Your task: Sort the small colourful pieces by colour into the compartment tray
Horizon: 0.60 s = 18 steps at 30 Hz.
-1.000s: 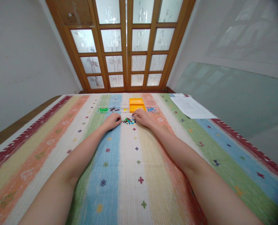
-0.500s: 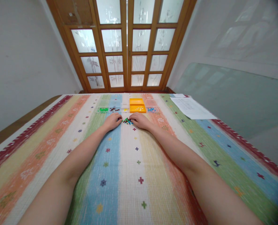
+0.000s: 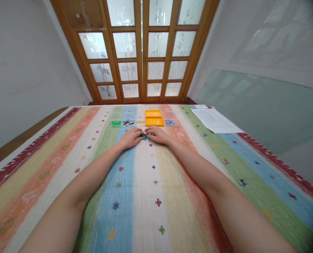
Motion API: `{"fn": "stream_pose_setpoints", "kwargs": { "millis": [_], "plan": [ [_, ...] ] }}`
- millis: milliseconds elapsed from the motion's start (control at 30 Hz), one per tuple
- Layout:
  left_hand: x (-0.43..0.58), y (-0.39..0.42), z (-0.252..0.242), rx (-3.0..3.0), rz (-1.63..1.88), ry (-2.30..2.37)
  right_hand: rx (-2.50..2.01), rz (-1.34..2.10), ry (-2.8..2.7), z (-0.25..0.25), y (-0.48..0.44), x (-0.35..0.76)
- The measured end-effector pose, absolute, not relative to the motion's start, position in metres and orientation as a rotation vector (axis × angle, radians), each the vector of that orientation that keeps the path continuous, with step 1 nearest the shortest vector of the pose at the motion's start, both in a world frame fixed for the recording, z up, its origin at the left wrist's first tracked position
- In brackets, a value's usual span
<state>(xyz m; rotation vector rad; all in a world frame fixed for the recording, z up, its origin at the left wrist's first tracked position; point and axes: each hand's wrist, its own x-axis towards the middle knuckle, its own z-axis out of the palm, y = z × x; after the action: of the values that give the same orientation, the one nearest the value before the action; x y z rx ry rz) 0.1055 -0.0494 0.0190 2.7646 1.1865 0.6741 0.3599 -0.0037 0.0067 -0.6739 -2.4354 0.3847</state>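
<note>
Both my arms reach far out over the striped cloth. My left hand (image 3: 131, 136) and my right hand (image 3: 158, 134) lie palm down, fingertips almost meeting. Between them sits a small pile of mixed coloured beads (image 3: 144, 136), mostly hidden by the fingers. The fingers of both hands lie flat and curve around the pile, touching it, and neither hand holds anything. Just beyond the hands stands an orange tray (image 3: 153, 119) with a few pale beads in it.
Small clear trays flank the orange one: green beads (image 3: 116, 123), dark beads (image 3: 128, 123), yellow beads (image 3: 140, 123) and blue beads (image 3: 169, 123). A printed sheet of paper (image 3: 214, 120) lies at the far right. Wooden glazed doors (image 3: 143, 52) stand behind the table.
Both hands have closed in on the bead pile from either side. The pile is now pushed tighter and shows less between the fingers.
</note>
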Motion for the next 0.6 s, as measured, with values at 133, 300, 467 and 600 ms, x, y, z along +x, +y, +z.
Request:
{"fn": "stream_pose_setpoints", "kwargs": {
  "millis": [133, 300, 467, 600],
  "plan": [
    [0.1085, -0.0503, 0.0213, 2.769, 0.615, 1.113, -0.737, 0.428, -2.428, 0.0066, -0.0038, 0.3568],
    [0.1089, -0.0499, 0.0214, 2.766, 0.597, 1.100, -0.778, 0.440, -2.408, 0.0069, -0.0044, 0.3547],
    [0.1077, -0.0493, 0.0187, 2.772, 0.591, 1.102, -0.938, 0.450, -2.291, 0.0035, 0.0004, 0.3564],
    [0.1079, -0.0484, 0.0169, 2.748, 0.597, 1.121, -1.034, 0.463, -2.222, 0.0011, 0.0037, 0.3575]
  ]
}}
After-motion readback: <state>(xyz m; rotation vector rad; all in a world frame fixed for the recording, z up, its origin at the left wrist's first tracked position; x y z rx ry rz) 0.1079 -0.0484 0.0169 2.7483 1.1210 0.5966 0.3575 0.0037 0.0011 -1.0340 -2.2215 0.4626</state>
